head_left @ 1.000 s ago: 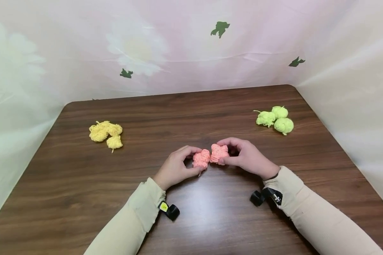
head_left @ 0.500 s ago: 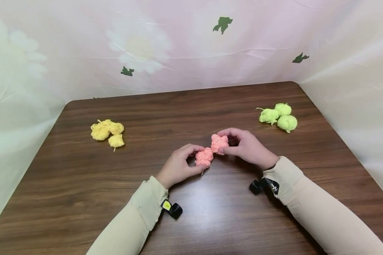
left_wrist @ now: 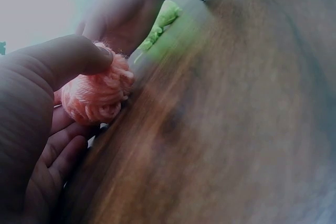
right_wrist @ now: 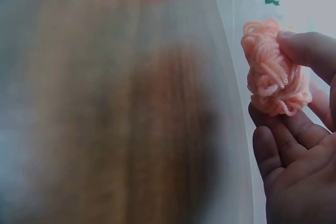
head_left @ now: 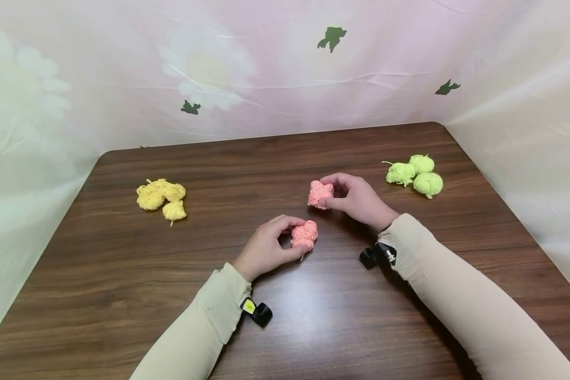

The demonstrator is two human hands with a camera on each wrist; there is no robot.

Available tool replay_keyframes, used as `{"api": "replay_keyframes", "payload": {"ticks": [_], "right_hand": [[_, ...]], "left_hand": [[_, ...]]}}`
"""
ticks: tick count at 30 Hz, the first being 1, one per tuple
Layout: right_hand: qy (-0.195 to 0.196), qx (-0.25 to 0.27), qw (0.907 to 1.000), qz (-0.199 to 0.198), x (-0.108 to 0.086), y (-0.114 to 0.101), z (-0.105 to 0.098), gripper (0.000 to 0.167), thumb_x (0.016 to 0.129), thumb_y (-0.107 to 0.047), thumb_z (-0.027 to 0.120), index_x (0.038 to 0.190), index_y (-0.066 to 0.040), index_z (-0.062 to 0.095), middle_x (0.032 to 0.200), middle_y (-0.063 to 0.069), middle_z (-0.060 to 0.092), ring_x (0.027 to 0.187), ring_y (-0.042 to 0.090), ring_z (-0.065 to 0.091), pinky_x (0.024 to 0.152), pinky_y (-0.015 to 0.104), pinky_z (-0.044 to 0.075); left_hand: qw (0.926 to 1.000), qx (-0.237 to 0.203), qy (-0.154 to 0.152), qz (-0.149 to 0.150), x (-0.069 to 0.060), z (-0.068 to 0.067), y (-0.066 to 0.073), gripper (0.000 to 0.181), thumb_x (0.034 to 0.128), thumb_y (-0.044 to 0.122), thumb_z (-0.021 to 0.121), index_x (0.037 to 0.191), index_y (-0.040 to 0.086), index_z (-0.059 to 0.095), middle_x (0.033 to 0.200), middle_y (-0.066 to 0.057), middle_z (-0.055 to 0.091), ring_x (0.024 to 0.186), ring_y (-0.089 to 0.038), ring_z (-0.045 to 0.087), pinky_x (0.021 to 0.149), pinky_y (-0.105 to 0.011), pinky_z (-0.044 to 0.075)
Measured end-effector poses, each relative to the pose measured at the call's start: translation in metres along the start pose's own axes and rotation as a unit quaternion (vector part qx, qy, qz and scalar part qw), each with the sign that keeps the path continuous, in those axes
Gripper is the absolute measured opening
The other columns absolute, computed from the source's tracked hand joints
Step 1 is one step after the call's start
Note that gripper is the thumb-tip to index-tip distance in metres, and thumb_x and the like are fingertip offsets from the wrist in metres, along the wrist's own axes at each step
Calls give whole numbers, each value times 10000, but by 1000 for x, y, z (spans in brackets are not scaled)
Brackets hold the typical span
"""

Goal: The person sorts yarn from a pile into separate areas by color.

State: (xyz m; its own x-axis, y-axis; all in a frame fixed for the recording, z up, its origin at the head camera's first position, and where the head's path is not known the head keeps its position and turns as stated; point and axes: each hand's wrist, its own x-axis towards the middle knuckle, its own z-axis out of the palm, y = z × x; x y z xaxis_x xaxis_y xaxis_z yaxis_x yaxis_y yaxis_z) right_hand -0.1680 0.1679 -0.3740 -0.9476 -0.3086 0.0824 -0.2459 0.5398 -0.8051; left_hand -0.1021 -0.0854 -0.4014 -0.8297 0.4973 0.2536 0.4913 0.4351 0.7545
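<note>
Near the middle of the table, my left hand (head_left: 268, 247) grips a small pink yarn ball (head_left: 304, 235) between thumb and fingers. In the left wrist view the thumb lies across the top of this yarn ball (left_wrist: 97, 95). Farther back and slightly right, my right hand (head_left: 358, 199) holds a second pink yarn ball (head_left: 320, 194), apart from the first. The right wrist view shows that yarn ball (right_wrist: 273, 69) pinched between thumb and fingers, its looped strands facing the camera.
Several yellow yarn balls (head_left: 160, 195) lie clustered on the left of the brown wooden table (head_left: 247, 179). A cluster of three green yarn balls (head_left: 421, 172) sits at the back right. A pale flowered curtain (head_left: 266, 63) hangs behind the table.
My right hand has carried its pink yarn ball away from me and slightly left, apart from the other one. My left hand, still holding its ball, has barely shifted.
</note>
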Motion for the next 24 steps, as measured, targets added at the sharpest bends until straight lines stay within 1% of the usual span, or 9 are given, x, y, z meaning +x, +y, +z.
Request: {"api": "replay_keyframes", "payload": {"ticks": [7,14,19,24], "right_hand": [[138,-101,9998,79,18,1,3,412,875,-170,783,1249,-60,649,1122,94,682,991,217,610,851,333,474],[235,-38,9994,253,33,3,9,435,885,-201,780,1263,-49,627,1131,102,677,1011,218,625,841,327,481],[438,18,9985,333,43,4,14,442,881,-193,783,1255,-24,618,1133,131,674,1029,241,646,869,353,499],[669,-57,9961,574,50,5,17,427,884,-177,777,1254,-37,616,1167,133,654,1066,255,609,923,397,478]], "left_hand": [[9999,-122,41,60,0,1,-1,446,787,230,857,1191,145,689,1110,64,670,1012,-76,607,922,-287,498],[10000,32,4,-28,0,0,-1,450,788,247,855,1199,162,690,1083,78,670,985,-81,597,904,-294,494],[9999,79,-62,-131,0,-1,0,449,791,237,850,1204,175,686,1081,88,665,992,-76,598,910,-285,492],[9999,66,-62,-133,1,0,1,449,797,261,851,1206,175,687,1096,87,668,996,-75,597,910,-286,491]]}}
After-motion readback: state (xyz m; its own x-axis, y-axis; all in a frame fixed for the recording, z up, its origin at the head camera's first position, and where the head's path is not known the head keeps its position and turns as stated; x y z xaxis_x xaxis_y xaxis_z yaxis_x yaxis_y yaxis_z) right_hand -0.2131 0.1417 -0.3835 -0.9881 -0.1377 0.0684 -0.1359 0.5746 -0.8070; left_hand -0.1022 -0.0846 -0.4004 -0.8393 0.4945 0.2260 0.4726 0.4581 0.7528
